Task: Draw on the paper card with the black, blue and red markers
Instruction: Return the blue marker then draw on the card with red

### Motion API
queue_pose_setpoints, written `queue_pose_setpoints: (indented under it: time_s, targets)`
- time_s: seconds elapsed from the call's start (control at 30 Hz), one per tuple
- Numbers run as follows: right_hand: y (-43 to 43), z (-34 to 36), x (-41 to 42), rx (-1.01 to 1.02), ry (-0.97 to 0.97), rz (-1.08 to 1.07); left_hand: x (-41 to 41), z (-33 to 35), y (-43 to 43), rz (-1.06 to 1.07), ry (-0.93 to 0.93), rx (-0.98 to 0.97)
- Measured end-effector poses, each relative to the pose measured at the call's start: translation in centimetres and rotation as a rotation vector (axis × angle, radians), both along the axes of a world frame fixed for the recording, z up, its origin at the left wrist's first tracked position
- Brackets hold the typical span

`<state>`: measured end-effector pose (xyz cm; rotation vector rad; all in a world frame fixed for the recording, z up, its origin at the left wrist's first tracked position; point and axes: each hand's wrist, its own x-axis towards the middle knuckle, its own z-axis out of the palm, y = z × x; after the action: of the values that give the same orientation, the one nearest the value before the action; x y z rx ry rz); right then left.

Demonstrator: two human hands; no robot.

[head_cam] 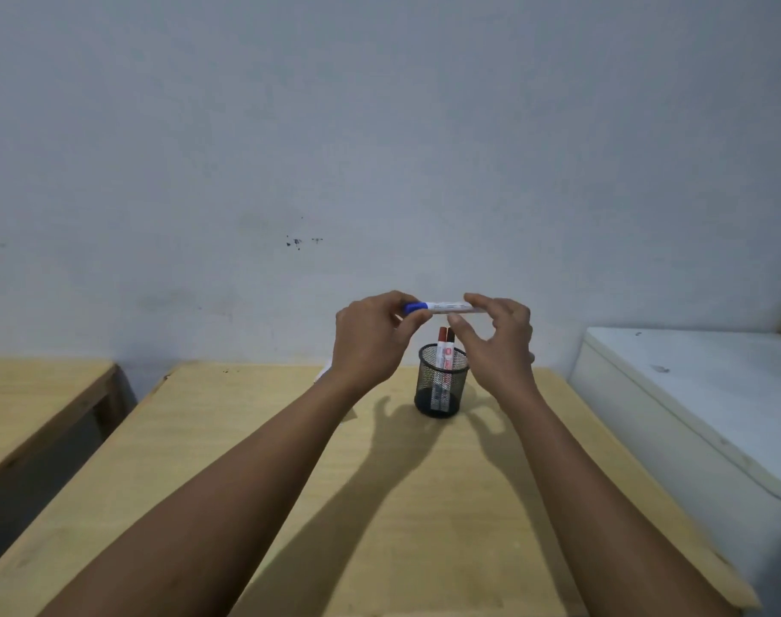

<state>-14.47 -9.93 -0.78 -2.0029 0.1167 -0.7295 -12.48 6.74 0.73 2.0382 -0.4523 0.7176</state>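
two hands are holding the blue marker (pixel 439 307) level in the air above the mesh pen cup (pixel 442 380). left hand (pixel 370 338): fingers are pinching the blue cap end. right hand (pixel 497 338): thumb and forefinger are pinching the white barrel, other fingers are spreading loosely. red marker (pixel 442 349) and black marker (pixel 450 349) are standing upright in the cup on the wooden worktop (pixel 246 438). paper card (pixel 324 374) is lying behind the left wrist, mostly hidden.

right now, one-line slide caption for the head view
Both hands hold the blue marker level above a mesh cup with two more markers.
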Motion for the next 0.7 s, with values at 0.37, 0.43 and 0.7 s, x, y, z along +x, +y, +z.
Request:
queue_pose_setpoints:
  time_s: [0.37, 0.43, 0.7]
  targets:
    - [-2.8, -0.6, 2.9, -0.289, -0.106, -0.008, 4.1, -0.4, -4.7, -0.081, 0.091, -0.094]
    - [-3.2, -0.6, 3.7, -0.197, -0.121, -0.01, 5.4, -0.9, -4.8, -0.057, 0.106, -0.081]
    - [-4.3, -2.1, 7.7, -0.176, 0.007, 0.038, 10.0, -4.7, -5.7, 0.021, 0.333, 0.164]
